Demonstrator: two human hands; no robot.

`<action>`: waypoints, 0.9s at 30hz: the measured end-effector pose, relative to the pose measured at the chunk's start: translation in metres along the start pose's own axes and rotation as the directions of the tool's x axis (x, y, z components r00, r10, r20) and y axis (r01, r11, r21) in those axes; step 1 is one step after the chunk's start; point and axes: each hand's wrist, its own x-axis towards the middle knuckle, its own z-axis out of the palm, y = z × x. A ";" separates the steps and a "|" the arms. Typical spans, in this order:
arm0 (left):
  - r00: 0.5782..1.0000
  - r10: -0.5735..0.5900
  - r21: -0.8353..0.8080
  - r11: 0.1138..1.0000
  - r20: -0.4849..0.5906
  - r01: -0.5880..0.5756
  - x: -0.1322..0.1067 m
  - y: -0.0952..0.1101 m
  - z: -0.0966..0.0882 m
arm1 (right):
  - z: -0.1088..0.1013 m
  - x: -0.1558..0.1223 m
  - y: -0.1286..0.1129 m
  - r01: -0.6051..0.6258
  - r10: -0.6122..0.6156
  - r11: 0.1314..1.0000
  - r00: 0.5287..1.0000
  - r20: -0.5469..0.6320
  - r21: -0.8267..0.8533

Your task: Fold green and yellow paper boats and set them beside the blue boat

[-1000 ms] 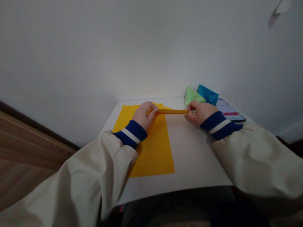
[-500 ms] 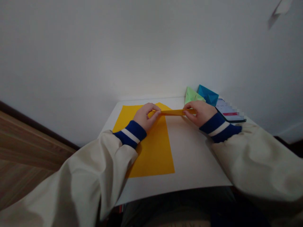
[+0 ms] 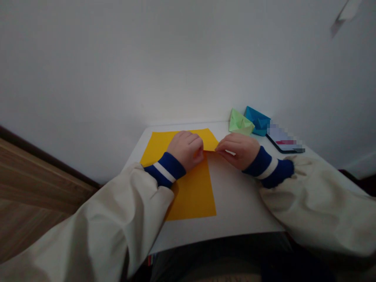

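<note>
Head view, single camera. The left hand [image 3: 186, 149], just left of the frame's centre, is closed, fingers curled over and thumb tucked underneath, gripping the left part of a yellow paper piece [image 3: 210, 141]. The right hand [image 3: 242, 149], right of centre, pinches the right end of the same piece between thumb and fingertips; a small gap shows between that thumb and the fingers above it.

The piece itself sits at mid-frame, stretched across the short space between the hands. Its near edge shows as a dark orange line; its left portion is hidden by the left hand. How many layers it has cannot be told.

Below and left of it, a large yellow sheet [image 3: 194, 196] lies flat on a white table [image 3: 243, 203], partly covered by the left hand and forearm. The piece overlaps the sheet's far right part in the picture; whether the two touch is unclear.

Right of centre, beyond the right hand, a green folded paper [image 3: 238, 121] stands close beside a blue folded paper [image 3: 256, 120]. Farther right lies a phone [image 3: 282, 145], screen lit and partly blurred into blocks.

Both sleeves are cream with blue cuffs, each cuff striped white. Pale wall [image 3: 185, 58] fills the upper frame; wooden panel [image 3: 35, 184] at lower left
</note>
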 end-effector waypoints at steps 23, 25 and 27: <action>0.926 -0.203 0.228 0.965 0.318 0.132 -0.007 -0.014 0.006 | 0.008 -0.010 0.027 -0.256 0.261 0.938 0.965 0.013 0.232; 0.925 -0.205 0.241 0.962 0.320 0.130 -0.007 -0.015 0.006 | 0.008 -0.010 0.028 -0.265 0.268 0.937 0.963 0.021 0.229; 0.925 -0.207 0.265 0.957 0.320 0.122 -0.009 -0.016 0.006 | 0.008 -0.011 0.028 -0.284 0.284 0.934 0.958 0.032 0.217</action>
